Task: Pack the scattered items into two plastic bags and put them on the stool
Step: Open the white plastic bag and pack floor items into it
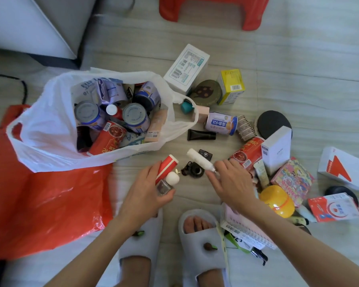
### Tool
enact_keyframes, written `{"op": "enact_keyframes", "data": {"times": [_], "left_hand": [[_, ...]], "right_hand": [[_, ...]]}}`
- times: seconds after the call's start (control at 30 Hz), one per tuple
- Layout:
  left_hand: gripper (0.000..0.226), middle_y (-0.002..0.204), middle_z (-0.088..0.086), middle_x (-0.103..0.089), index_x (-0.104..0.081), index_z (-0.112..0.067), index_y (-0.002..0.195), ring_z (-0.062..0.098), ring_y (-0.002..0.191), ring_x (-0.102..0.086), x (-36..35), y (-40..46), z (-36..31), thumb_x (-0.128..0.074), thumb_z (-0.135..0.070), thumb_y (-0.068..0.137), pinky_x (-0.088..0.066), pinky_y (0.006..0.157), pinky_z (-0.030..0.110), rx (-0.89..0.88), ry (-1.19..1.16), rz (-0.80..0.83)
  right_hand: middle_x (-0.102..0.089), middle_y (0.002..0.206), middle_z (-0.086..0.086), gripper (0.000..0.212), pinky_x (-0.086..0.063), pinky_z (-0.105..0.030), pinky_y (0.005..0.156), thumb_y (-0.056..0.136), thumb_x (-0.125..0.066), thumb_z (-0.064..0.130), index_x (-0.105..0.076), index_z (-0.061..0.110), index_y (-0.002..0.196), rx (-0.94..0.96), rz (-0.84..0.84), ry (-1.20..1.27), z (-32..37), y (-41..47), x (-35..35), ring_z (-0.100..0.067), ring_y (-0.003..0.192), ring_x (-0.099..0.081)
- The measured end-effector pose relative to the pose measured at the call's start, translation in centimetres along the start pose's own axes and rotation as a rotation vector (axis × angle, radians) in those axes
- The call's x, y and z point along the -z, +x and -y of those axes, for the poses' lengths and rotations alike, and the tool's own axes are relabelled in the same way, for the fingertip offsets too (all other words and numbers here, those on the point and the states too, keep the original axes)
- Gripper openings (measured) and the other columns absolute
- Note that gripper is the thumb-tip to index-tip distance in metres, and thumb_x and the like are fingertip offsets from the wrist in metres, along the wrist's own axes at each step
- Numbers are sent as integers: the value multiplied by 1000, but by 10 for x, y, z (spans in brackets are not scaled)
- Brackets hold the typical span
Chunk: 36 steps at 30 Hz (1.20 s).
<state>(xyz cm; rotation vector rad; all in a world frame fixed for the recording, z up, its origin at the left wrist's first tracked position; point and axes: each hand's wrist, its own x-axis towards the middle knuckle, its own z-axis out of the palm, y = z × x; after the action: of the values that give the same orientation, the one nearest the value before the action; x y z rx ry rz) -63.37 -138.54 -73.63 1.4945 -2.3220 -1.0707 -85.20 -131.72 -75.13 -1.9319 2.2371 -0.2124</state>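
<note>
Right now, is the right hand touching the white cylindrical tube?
Touching: the head view shows the right hand pinching the white cylindrical tube at its near end.

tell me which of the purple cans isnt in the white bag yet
The purple can lying on its side on the floor, right of the white bag; the others stand inside the bag.

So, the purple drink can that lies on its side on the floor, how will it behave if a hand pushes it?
The purple drink can lies on its round side, so it will probably roll. It looks unopened, hence likely heavy for its size. If it rolls left it may hit the black tube or the white plastic bag.
</note>
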Motion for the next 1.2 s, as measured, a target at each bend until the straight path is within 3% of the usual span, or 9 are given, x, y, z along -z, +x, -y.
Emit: {"op": "enact_keyframes", "data": {"times": [0.27, 0.43, 0.5, 0.6, 0.7, 0.83, 1.03, 1.13, 1.2], "left_hand": [[79, 111, 11, -56, -43, -12, 134, 26, 102, -54, 71, 4, 16, -59, -50, 66, -46, 86, 37, 175, -72, -336], [60, 103, 10, -62, -51, -18, 120, 29, 98, -57, 104, 51, 37, -62, -48, 70, -44, 78, 35, 364, -67, -304], [52, 106, 9, -62, -51, -17, 118, 30, 100, -56, 104, 67, 50, -67, -41, 74, -45, 81, 35, 437, -104, -273], [55, 104, 3, -64, -54, -20, 118, 25, 99, -59, 101, 82, 61, -66, -44, 70, -48, 86, 37, 539, -338, -214], [40, 99, 3, -61, -57, -12, 115, 11, 79, -56, 96, 93, 66, -64, -32, 81, -43, 68, 24, 628, -599, -215], [67, 112, 5, -63, -52, -16, 123, 23, 99, -60, 91, 95, 74, -67, -50, 67, -47, 83, 35, 595, -520, -255], [58, 104, -1, -57, -45, -11, 123, 18, 97, -57, 87, 81, 74, -72, -30, 75, -45, 81, 30, 533, -384, -305], [59, 110, 5, -59, -44, -9, 122, 17, 94, -54, 76, 78, 72, -74, -27, 74, -38, 75, 23, 554, -381, -287], [59, 114, 7, -58, -44, -8, 122, 18, 95, -53, 68, 80, 69, -74, -26, 74, -36, 75, 23, 531, -376, -319]], "right_hand": [[-46, 67, 5, 36, -29, -27, 55, 93, -40, 47, -42, 21, 67, -339, 397, 718, 109, 74, 67, -11, 62, -42], [-61, 99, -7, 37, -44, -26, 58, 94, -48, 35, -51, 10, 120, -849, 555, 1516, 156, 138, 65, -17, 77, -55], [-63, 110, -13, 38, -45, -24, 52, 94, -47, 31, -49, 8, 125, -980, 533, 1586, 164, 158, 55, -21, 77, -58], [-64, 83, -11, 34, -46, -25, 54, 94, -37, 39, -56, 13, 105, -1146, 639, 1671, 165, 175, 46, -22, 63, -58], [-61, 76, -7, 40, -48, -29, 68, 92, -30, 50, -56, 21, 95, -1288, 617, 1704, 156, 183, 38, -23, 68, -59], [-54, 72, -5, 34, -41, -26, 60, 95, -30, 30, -49, 16, 71, -1325, 470, 1780, 158, 176, 36, -21, 65, -52], [-61, 99, -12, 29, -41, -38, 89, 95, -34, 22, -59, 13, 107, -1295, 361, 1825, 168, 175, 29, -24, 90, -56], [-60, 98, -13, 29, -35, -38, 100, 95, -38, 22, -60, 9, 109, -1228, 336, 1896, 171, 173, 26, -27, 109, -53], [-56, 118, -17, 28, -31, -35, 108, 96, -38, 20, -56, 6, 114, -1192, 317, 2013, 172, 170, 28, -29, 123, -47]]}}
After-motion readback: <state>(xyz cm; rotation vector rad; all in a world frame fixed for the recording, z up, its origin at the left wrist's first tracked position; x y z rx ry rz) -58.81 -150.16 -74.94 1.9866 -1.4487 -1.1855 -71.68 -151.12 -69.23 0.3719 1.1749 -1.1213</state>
